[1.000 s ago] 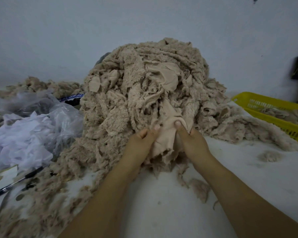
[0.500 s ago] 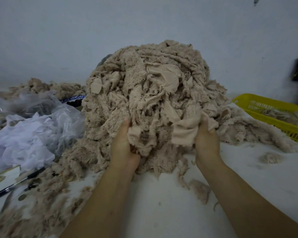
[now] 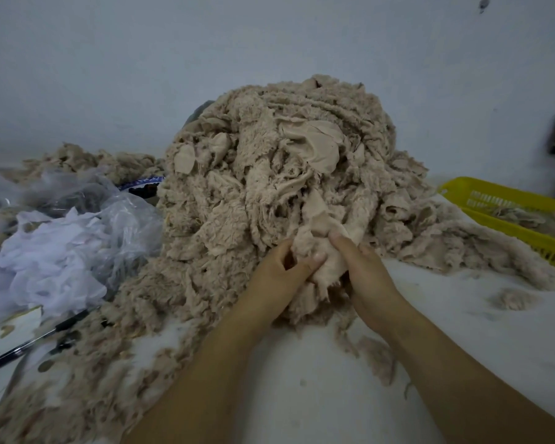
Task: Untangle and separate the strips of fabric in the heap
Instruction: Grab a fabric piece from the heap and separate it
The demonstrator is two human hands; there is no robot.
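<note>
Strip of beige fabric (image 3: pixel 318 219), long axis pointing away and up into the tangled beige heap (image 3: pixel 263 161); left hand (image 3: pixel 279 272) and right hand (image 3: pixel 364 269) clutch its near end, fingers curled.

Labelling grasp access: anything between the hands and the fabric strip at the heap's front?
Nothing visible. The left hand and right hand both grip the fabric strip at the near edge of the heap; its upper end runs into the tangle.

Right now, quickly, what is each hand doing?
Left hand: closed, pinching a beige fabric strip at the front of the heap.
Right hand: closed, gripping the same strip.
</note>
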